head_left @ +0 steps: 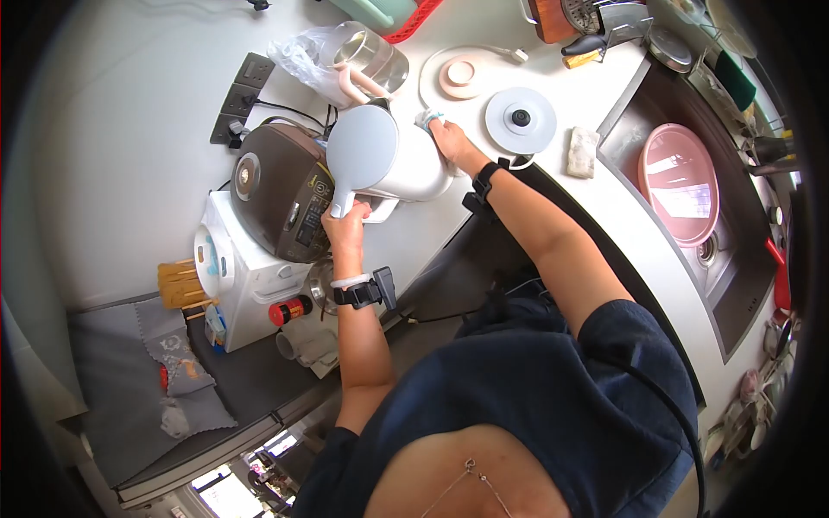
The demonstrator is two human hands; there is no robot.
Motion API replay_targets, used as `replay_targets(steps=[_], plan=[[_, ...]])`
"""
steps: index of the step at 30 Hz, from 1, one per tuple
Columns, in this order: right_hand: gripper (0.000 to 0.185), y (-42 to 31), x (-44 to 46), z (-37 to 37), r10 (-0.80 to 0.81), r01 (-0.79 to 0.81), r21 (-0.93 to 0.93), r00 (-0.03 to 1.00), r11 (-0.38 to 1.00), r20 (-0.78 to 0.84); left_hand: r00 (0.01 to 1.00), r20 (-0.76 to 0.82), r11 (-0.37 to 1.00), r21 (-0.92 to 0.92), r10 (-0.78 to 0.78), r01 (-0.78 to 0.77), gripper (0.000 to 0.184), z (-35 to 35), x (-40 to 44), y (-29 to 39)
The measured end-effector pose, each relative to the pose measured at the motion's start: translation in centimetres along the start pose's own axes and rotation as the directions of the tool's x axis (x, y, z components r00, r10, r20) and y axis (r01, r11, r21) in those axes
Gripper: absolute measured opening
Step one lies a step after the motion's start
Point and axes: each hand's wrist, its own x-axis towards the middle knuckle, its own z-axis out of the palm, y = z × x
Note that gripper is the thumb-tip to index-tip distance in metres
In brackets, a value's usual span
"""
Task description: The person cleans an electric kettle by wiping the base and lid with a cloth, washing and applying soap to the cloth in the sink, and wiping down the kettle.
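A white electric kettle (414,164) with a pale grey-blue lid is tilted above the counter, beside the brown rice cooker (281,186). My left hand (345,226) is wrapped round its handle. Against the kettle's other side, my right hand (451,142) presses a crumpled white cloth (427,117), fingers closed on it. To the right of that hand lies the round kettle base (534,121) with a black centre. Behind the kettle is a glass jug (380,62) with a pink handle, next to a clear plastic bag (306,56).
A sink with a pink basin (680,184) is at the right, and a whitish sponge (583,153) lies near its edge. A power strip (242,99) is on the wall side. A small pink base (460,76) with its cord and a red-lidded jar (290,310) are also in view.
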Motion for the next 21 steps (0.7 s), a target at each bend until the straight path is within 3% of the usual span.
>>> replay_targets(steps=[2,7,11,16,18,21], plan=[[0.057,0.7,-1.5,0.3,-0.046,0.057,0.136,0.996,0.989,-0.08,1.0,-0.022,0.999,0.049,-0.003,0.004,0.009,0.1,-0.1,0.1],[0.047,1.2,-4.3,1.9,-0.063,0.127,0.277,0.972,0.952,-0.227,0.999,-0.031,0.999,0.015,0.029,-0.028,0.008,0.7,0.0,-0.5],[0.04,-1.9,-8.1,3.0,0.124,0.009,0.302,0.9,0.953,-0.418,0.994,-0.063,0.996,-0.034,0.085,-0.087,0.009,2.0,-0.6,-1.2],[0.032,-3.1,-10.3,4.7,0.195,0.004,0.492,0.915,0.87,-0.352,0.993,-0.079,0.991,-0.09,0.092,-0.099,0.021,3.1,-1.3,-0.8],[0.03,-3.2,-10.4,5.1,0.148,0.036,0.539,0.944,0.842,-0.293,0.991,-0.03,0.991,0.007,0.132,-0.132,0.028,3.3,-1.2,-0.8],[0.028,-3.8,-11.2,4.3,0.09,0.039,0.603,0.979,0.797,-0.183,0.98,-0.012,0.977,-0.073,0.199,-0.199,0.033,3.7,-1.2,-0.7]])
